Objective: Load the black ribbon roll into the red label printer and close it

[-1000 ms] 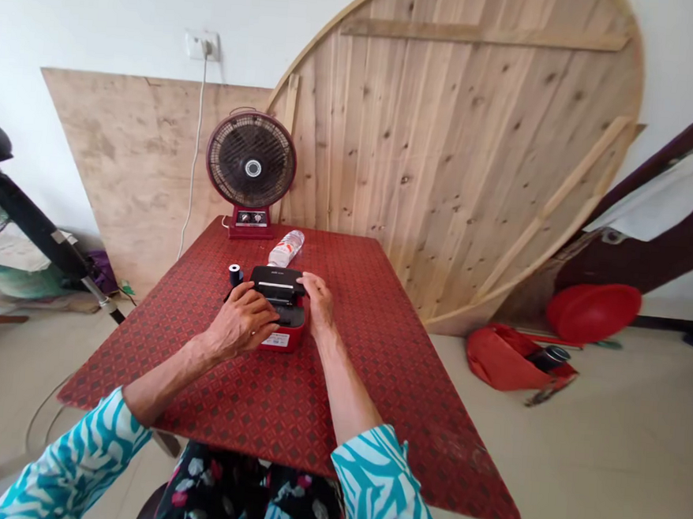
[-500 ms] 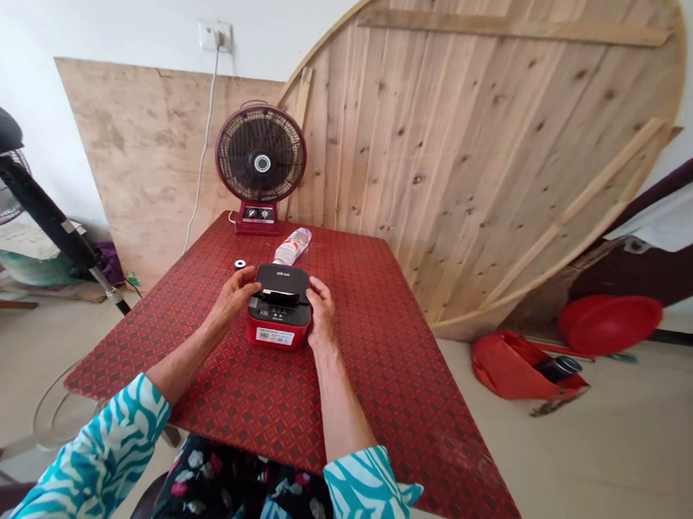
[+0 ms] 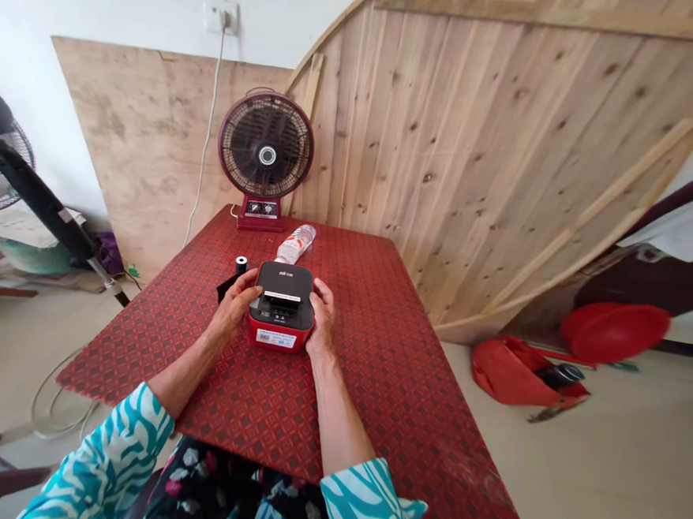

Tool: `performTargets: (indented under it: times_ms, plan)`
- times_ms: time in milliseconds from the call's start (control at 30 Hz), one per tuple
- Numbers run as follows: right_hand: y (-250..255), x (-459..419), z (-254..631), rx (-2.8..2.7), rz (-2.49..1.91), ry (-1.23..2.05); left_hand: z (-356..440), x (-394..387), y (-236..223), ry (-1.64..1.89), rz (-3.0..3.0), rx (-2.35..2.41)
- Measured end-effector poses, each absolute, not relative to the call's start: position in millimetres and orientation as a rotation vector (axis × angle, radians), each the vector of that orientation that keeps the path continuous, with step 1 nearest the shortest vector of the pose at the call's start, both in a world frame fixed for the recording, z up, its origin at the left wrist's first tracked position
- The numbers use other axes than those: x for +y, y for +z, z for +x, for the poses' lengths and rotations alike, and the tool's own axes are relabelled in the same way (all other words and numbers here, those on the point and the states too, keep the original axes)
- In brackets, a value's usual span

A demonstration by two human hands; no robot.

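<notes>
Head view, device: small red-and-black printer point(image 3: 282, 306) sits mid-table on the red patterned cloth point(image 3: 375, 356).
Your left hand point(image 3: 235, 307): fingers curled against its left side.
Your right hand point(image 3: 322, 315): fingers together, pressed flat on its right side.
Nearby: black spool point(image 3: 241, 265), lying bottle point(image 3: 295, 243), table fan point(image 3: 266, 157) behind.

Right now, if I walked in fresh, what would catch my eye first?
Probably the small red device with a black lid, gripped on both sides by the left hand and right hand in the middle of the red patterned tabletop. Behind it stands a maroon desk fan, with a huge round wooden board leaning on the wall.
</notes>
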State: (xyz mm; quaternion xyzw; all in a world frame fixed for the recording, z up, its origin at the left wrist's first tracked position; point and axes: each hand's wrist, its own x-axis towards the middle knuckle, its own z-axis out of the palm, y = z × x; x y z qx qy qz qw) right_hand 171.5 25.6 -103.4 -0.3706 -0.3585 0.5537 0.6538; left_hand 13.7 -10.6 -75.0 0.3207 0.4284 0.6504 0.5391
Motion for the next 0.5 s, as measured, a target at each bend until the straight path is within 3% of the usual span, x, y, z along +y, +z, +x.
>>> performTargets:
  times_ms: [500]
  plan:
    - [-135,30,168,-0.828,-0.957,1.189,0,-16,-82,1.403,0.875,0.900]
